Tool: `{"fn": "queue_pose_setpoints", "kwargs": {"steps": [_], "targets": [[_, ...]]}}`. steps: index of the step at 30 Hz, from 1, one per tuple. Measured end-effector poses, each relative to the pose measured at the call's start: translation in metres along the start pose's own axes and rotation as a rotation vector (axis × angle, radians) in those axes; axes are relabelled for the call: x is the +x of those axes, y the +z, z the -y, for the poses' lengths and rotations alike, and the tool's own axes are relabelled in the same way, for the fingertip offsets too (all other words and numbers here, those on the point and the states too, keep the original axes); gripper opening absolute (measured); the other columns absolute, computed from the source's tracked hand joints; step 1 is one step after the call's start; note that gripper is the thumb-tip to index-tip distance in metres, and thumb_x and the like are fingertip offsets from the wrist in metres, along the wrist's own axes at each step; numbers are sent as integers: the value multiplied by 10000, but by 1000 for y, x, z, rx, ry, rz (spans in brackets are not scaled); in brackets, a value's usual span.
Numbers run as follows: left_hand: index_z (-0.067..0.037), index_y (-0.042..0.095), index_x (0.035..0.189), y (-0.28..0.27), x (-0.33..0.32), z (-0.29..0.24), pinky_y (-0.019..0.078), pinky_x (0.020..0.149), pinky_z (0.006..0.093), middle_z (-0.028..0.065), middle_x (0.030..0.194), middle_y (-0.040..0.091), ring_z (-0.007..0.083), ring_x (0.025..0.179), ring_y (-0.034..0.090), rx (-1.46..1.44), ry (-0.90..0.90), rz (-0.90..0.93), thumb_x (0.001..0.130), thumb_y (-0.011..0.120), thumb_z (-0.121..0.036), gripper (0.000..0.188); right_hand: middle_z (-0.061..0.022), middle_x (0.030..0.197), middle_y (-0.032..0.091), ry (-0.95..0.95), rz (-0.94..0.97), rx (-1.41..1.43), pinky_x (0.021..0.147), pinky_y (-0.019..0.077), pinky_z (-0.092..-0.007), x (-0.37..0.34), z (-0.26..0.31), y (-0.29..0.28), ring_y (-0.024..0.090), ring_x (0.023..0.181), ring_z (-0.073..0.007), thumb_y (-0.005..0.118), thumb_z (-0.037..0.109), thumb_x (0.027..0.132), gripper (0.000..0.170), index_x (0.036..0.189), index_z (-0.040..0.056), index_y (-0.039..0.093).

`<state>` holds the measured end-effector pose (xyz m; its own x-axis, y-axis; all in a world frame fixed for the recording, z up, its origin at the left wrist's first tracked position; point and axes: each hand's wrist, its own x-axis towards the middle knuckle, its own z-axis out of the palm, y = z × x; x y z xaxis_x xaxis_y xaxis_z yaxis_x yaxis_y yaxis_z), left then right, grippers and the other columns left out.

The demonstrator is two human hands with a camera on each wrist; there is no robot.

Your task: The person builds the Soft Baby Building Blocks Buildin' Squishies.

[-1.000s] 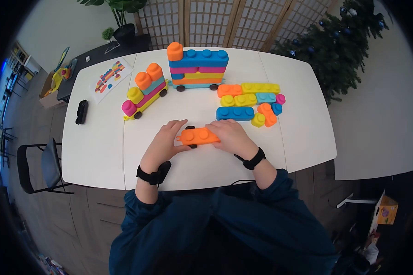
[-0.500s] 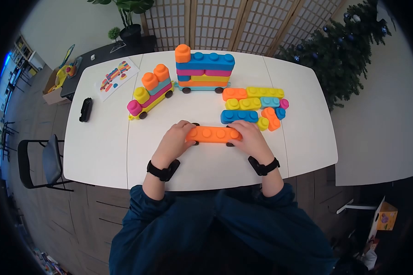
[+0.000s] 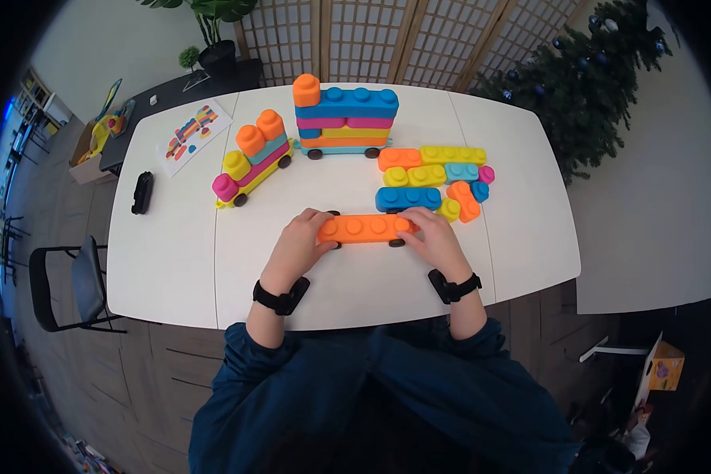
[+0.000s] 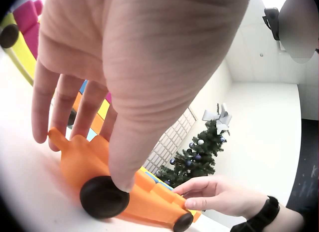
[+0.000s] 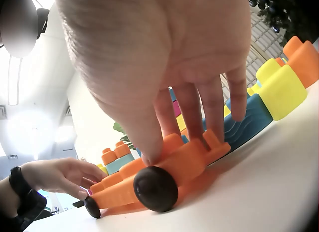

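Observation:
An orange toy wagon base point(image 3: 363, 228) with black wheels and a row of studs on top lies lengthwise across the near middle of the table. My left hand point(image 3: 294, 246) grips its left end, thumb on the near side by a wheel and fingers over the far side. At the other end, my right hand point(image 3: 436, 243) holds the base the same way. Each wrist view shows the wheels at the white tabletop, with a hitch loop point(image 4: 58, 139) at the left end and another hitch piece point(image 5: 218, 146) at the right end.
Behind stand a tall block wagon point(image 3: 346, 118) and a smaller, angled block wagon point(image 3: 253, 162). Loose blocks, including a long blue block point(image 3: 408, 198), lie close beyond my right hand. On the left are a picture sheet point(image 3: 194, 134) and a black object point(image 3: 142, 193).
My right hand has moved rightward to the base's right end, uncovering more studs. The base and my left hand have shifted slightly right. The loose blocks stay in place.

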<state>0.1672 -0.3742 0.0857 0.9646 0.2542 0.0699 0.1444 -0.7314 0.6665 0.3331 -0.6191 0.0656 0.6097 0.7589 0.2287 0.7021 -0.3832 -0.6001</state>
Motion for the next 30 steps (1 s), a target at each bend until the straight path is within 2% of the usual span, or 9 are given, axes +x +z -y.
{"fn": "queue_pose_setpoints", "kwargs": {"steps": [4,7,12,17,23,24,26,28,30], "targets": [[-30,662,1199,2,-1,1,555,895,406,154,1188,659,360,1017,669,20,30,-23,770,834,-114,470,-93,1134,696,-17,-79,-61,911,445,-397,10,-8,-15,639,1052,-294,784,200,852,314,1120,59,700],[-23,652,1203,0,-2,1,556,889,407,158,1173,663,361,1010,671,28,18,-17,771,835,-120,479,-77,1162,671,96,-304,-347,985,372,-434,20,-19,-24,562,1195,-276,787,203,850,326,1131,63,695],[-10,613,1245,0,-1,0,552,893,419,175,1157,671,375,1025,667,52,-4,-19,773,838,-135,538,-77,1171,663,76,-280,-482,1008,348,-455,25,-44,-21,558,1210,-254,794,194,841,318,1111,58,695],[-15,583,1315,0,-2,7,541,949,399,197,1252,658,360,1078,664,-17,-76,-18,784,842,-137,603,-79,1154,665,82,-241,-482,1011,344,-452,25,-41,-23,566,1197,-252,794,195,841,301,1090,61,690],[-26,555,1372,-13,-5,5,514,1003,396,189,1297,643,351,1160,641,-60,-38,34,786,853,-162,671,-94,1113,671,70,-300,-250,954,399,-406,30,-12,-32,623,1069,-276,801,225,847,353,1109,56,636],[-26,555,1372,-13,-4,7,514,1003,396,189,1297,643,351,1160,641,-59,-39,35,786,853,-162,671,-100,1109,671,-18,-355,-208,929,423,-394,31,-7,-30,630,1048,-282,798,219,854,357,1116,49,625],[-22,542,1377,-14,-3,8,518,993,410,174,1335,621,345,1151,643,-58,93,-152,809,838,-202,666,-106,1105,670,-105,-411,-165,905,448,-382,31,7,-25,637,1028,-287,794,213,860,361,1123,43,614],[-39,544,1391,-19,-2,2,516,1002,413,164,1333,630,323,1168,642,-138,110,-177,802,849,-198,682,-120,1109,666,-125,-324,104,880,484,-376,28,22,-16,642,1015,-295,778,187,874,337,1122,30,611],[-57,545,1404,-23,-2,-3,514,1012,416,153,1331,639,302,1184,640,-218,125,-203,796,859,-194,699,-127,1097,655,-136,-284,107,863,513,-361,25,32,-8,647,986,-294,768,178,889,328,1122,26,595]]}}
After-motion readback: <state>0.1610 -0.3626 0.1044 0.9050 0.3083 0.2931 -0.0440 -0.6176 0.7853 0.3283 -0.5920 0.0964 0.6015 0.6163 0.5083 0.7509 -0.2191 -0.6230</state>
